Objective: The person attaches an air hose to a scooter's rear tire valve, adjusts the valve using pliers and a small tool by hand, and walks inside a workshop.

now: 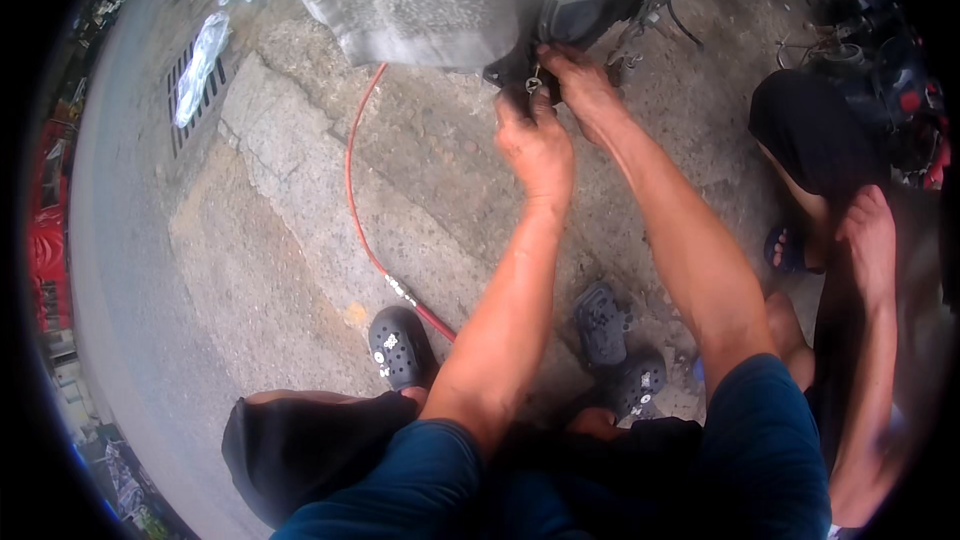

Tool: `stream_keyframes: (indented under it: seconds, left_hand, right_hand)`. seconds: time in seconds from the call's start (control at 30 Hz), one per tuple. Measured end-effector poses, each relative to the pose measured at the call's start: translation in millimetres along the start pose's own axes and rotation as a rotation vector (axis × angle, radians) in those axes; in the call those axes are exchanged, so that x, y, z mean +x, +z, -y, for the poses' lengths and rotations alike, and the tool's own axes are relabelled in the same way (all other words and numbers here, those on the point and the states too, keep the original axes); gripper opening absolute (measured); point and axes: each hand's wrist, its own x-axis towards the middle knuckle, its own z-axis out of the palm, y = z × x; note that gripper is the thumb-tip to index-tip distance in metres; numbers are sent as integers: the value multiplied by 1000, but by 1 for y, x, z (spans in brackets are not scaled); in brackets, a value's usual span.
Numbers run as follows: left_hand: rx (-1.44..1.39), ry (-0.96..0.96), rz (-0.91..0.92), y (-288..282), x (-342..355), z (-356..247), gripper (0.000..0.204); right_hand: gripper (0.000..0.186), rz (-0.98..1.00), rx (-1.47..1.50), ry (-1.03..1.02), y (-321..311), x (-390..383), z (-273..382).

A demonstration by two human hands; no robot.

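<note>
Head view: the left hand [536,148] has thumb and fingertips drawn together on a small ring-shaped metal piece [533,85], just right of the grey fuzzy cloth's [420,0] lower edge. Farther right of that cloth, the right hand [583,90] has its fingers bunched against the dark machine part [598,5]; whether they clamp anything there I cannot tell. Good work here probably means steadying the metal piece with the left hand while the right fingers feel for their place, keeping both wrists relaxed and the pressure even. Fingertips hide the contact, so leaning for a clearer line of sight would help. Keep the cloth's hanging edge out of the knuckles' way, and mind the orange-red hose [350,170] curving below the cloth toward the left clog [398,348].
</note>
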Motion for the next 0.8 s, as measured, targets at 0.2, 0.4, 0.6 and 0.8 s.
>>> stream_keyframes:
  seconds: [0.2, 0.4, 0.6, 0.8]
  left_hand:
    - [10, -72, 21, 0, -3, -7, 13]
    - [75, -193, 52, -1, 5, -13, 20]
    - [-583, -890, 152, -9, 19, -29, 19]
    - [-1127, -1360, 133, -18, 33, -36, 19]
  right_hand:
    - [28, -3, -3, 24, -1, 0, -2]
    - [27, -21, 10, 29, 4, -4, 4]
    - [28, 21, 3, 169, 1, -7, 14]
    - [34, -1, -22, 38, -3, 2, 0]
